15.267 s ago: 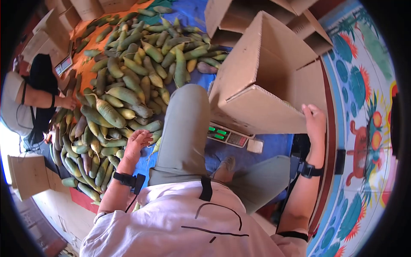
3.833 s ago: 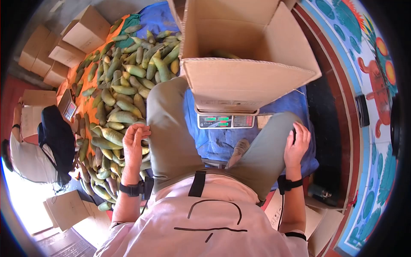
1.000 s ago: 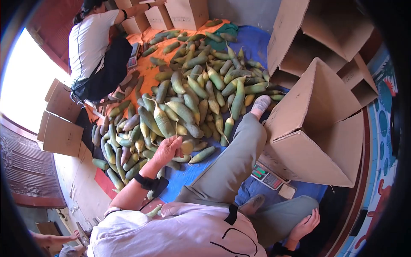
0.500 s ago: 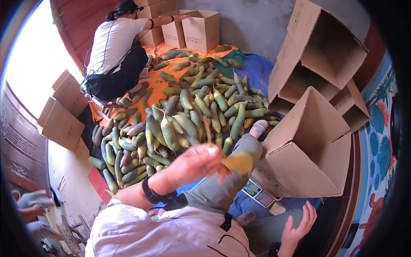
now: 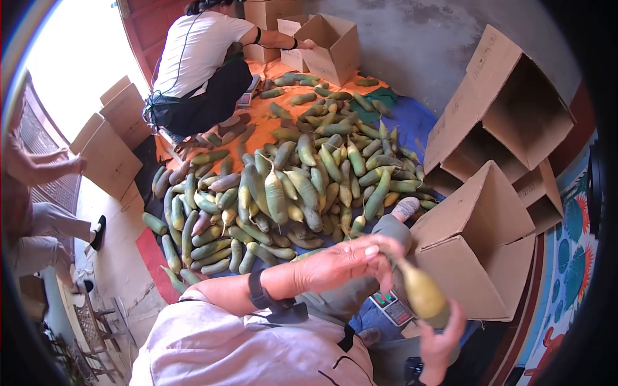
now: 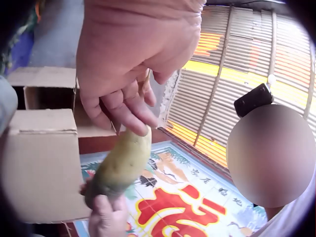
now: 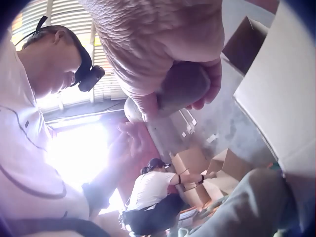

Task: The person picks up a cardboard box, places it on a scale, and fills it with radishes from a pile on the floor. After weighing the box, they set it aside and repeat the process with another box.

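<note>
A green radish [image 5: 423, 291], yellowish toward its thin end and darker at its blunt end, is held in the air between both hands. My left hand [image 5: 351, 262] pinches it at the thin end, where a fine root strand shows between the fingers in the left wrist view. My right hand [image 5: 440, 341] grips the blunt end, thumb and fingers curled round it, as the right wrist view shows. Just beyond the radish stands an open cardboard box [image 5: 447, 267] on a digital scale [image 5: 394, 310] with green lit digits. A large heap of green radishes [image 5: 277, 196] lies ahead to the left.
Empty boxes [image 5: 479, 128] are stacked behind the box on the scale. Across the orange sheet [image 5: 261, 122], another person [image 5: 199, 64] crouches by more boxes [image 5: 335, 48]. A third person [image 5: 38, 180] is at the far left. A painted wall [image 5: 573, 257] borders the right.
My left hand has lifted the radish from the heap and carried it rightward across my lap. My right hand has risen from my knee and taken its blunt end. The view has shifted.
</note>
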The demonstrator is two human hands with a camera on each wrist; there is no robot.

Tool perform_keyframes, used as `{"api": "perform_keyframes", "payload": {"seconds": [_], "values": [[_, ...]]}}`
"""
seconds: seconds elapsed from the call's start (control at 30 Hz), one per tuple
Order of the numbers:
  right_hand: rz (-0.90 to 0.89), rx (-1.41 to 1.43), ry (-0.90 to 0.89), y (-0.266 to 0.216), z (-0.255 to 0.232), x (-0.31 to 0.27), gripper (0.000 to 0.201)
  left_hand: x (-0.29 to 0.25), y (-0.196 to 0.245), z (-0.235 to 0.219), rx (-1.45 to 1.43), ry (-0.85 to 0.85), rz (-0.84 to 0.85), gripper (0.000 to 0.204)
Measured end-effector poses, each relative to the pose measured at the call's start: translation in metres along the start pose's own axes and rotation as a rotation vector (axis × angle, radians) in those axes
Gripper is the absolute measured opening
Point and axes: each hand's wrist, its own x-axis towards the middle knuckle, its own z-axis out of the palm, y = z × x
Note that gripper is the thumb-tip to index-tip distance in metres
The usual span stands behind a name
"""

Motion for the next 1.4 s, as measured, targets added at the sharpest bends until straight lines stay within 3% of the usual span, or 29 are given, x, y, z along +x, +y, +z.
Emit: {"api": "perform_keyframes", "payload": {"seconds": [0.03, 0.13, 0.2, 0.23, 0.27, 0.3, 0.43, 0.5, 0.7, 0.8, 0.9, 1.0, 1.13, 1.2, 1.27, 1.4], "values": [[0.106, 0.051, 0.006, 0.006, -0.012, 0.003, 0.068, -0.002, 0.003, -0.008, 0.055, 0.038, -0.032, 0.043], [0.207, 0.045, 0.263, 0.042, -0.036, 0.019, 0.056, -0.017, -0.004, -0.044, 0.167, 0.155, -0.077, 0.044], [0.289, -0.131, 0.396, 0.051, -0.055, 0.039, 0.049, -0.035, -0.020, -0.075, 0.286, 0.350, -0.238, 0.036], [0.313, -0.257, 0.396, 0.057, -0.064, 0.047, 0.045, -0.044, -0.027, -0.088, 0.278, 0.358, -0.240, 0.036], [0.339, -0.385, 0.395, 0.071, -0.071, 0.054, 0.042, -0.053, -0.035, -0.100, 0.311, 0.480, -0.289, 0.032], [0.339, -0.388, 0.385, 0.087, -0.076, 0.057, 0.042, -0.061, -0.042, -0.109, 0.344, 0.602, -0.337, 0.029], [0.379, -0.393, 0.205, 0.153, -0.086, 0.062, 0.037, -0.084, -0.061, -0.132, 0.389, 0.744, -0.417, 0.026], [0.375, -0.378, 0.157, 0.178, -0.084, 0.067, 0.036, -0.086, -0.066, -0.136, 0.404, 0.755, -0.429, 0.026], [0.315, -0.061, 0.333, 0.206, -0.070, 0.073, 0.028, -0.074, -0.073, -0.137, 0.498, 0.717, -0.437, 0.026], [0.387, -0.174, 0.294, 0.185, -0.058, 0.063, 0.026, -0.066, -0.075, -0.136, 0.509, 0.693, -0.403, 0.027], [0.179, -0.449, 0.339, 0.169, -0.057, 0.046, 0.024, -0.055, -0.072, -0.131, 0.484, 0.684, -0.396, 0.027], [0.144, -0.573, 0.407, 0.159, -0.059, 0.026, 0.027, -0.045, -0.076, -0.129, 0.483, 0.635, -0.323, 0.027], [0.130, -0.628, 0.513, 0.137, -0.061, 0.005, 0.026, -0.025, -0.076, -0.114, 0.859, 0.628, -0.191, 0.021], [0.095, -0.699, 0.549, 0.103, -0.059, 0.005, 0.031, -0.019, -0.074, -0.106, 0.964, 0.636, -0.257, 0.021], [0.088, -0.691, 0.520, 0.104, -0.056, -0.005, 0.031, -0.014, -0.075, -0.101, 1.403, 0.503, -0.008, 0.024], [0.129, -0.702, 0.444, 0.123, -0.045, -0.034, 0.032, -0.004, -0.076, -0.084, 1.550, 0.385, 0.108, 0.042]]}}
